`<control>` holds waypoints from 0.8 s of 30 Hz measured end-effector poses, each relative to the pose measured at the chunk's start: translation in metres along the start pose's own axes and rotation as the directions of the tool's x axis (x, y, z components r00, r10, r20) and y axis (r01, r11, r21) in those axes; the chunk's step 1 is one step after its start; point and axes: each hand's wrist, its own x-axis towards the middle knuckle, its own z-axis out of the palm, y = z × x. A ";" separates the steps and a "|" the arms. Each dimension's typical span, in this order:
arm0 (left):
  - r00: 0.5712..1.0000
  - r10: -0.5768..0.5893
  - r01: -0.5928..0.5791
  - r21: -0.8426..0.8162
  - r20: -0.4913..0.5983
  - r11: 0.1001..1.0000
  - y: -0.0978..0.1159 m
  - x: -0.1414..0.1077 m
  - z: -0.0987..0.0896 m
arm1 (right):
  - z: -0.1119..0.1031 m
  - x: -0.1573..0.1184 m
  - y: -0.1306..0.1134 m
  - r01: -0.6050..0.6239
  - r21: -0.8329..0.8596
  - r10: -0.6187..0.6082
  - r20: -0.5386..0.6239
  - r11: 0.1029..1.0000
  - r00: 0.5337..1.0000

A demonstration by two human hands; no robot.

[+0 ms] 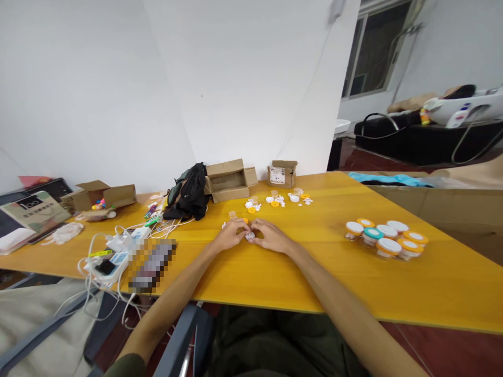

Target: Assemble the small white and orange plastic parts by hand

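Both my hands meet over the middle of the yellow table [298, 277]. A small white piece [249, 236] is between their fingertips. My left hand [231, 234] pinches it from the left, and my right hand [269, 235] closes on it from the right. Just behind my left hand stand a small clear cup [232, 214] and an orange ring lid [245, 220], partly hidden by the fingers. Farther back lie groups of small white parts [280, 199], with orange rings [274, 204], white caps [294, 198] and clear cups [298, 191].
Several lidded jars [388, 247] stand together at the right. Cardboard boxes [229, 180] and a black bag [188, 193] are against the wall. At the left are a power strip [118, 264] with cables, a blurred-out phone [152, 266] and another open box [120, 195].
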 end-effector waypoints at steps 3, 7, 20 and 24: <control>1.000 0.003 -0.003 -0.008 0.000 1.000 0.000 0.000 0.000 | 0.000 0.000 0.000 0.012 0.003 -0.012 -0.007 1.000 1.000; 1.000 0.002 -0.002 -0.015 -0.002 1.000 0.001 -0.001 0.000 | 0.000 0.000 0.001 -0.005 -0.006 0.005 0.001 1.000 1.000; 1.000 -0.021 0.021 -0.019 -0.012 1.000 0.002 0.001 0.001 | 0.001 0.000 0.002 0.000 -0.002 0.000 0.002 1.000 1.000; 1.000 -0.020 0.019 -0.027 -0.011 0.999 0.001 0.002 0.003 | 0.000 0.000 0.001 0.005 -0.006 -0.005 0.005 1.000 1.000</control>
